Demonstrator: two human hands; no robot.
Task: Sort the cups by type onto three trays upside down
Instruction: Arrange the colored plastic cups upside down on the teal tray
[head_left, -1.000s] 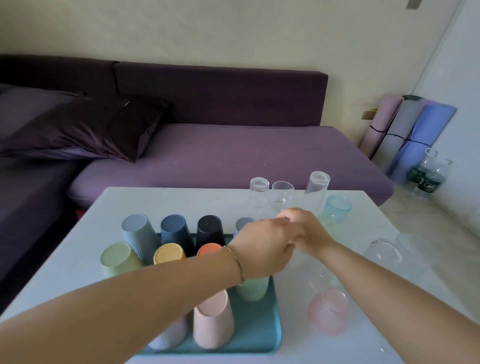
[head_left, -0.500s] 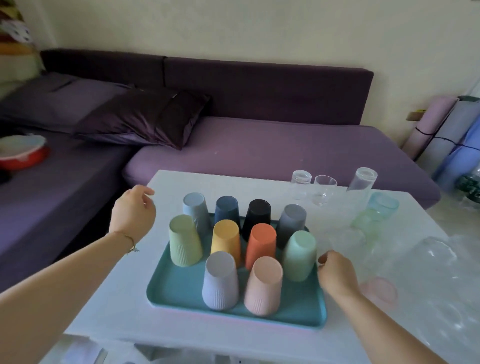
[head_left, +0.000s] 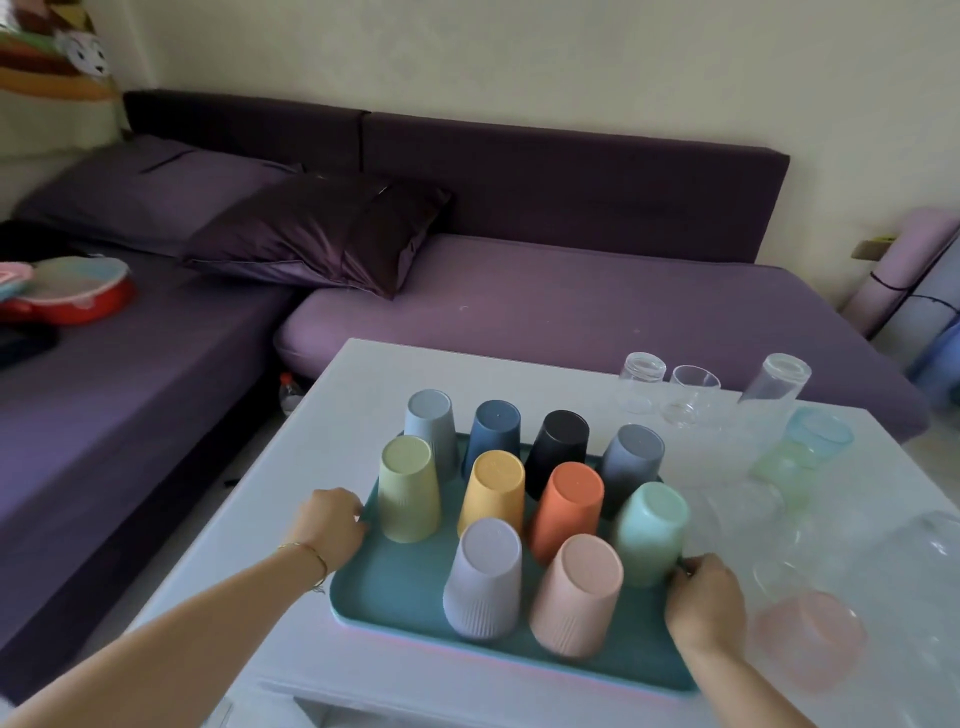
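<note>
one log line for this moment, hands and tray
left hand: on teal tray left edge | right hand: on right edge | ten plastic cups upside down

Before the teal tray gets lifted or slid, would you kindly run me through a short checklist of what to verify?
1. Left hand on the teal tray at its left edge: ok.
2. Right hand at the tray's right edge: ok; how firm the hold is: cannot tell.
3. All ten ribbed plastic cups upside down: ok.
4. Cups inside the rim: ok, though the mint cup stands close against the right edge.
5. Space to the right: not ok; a pink glass sits right beside the tray.
6. Clear glasses at the back stand apart from the tray: ok.
</note>
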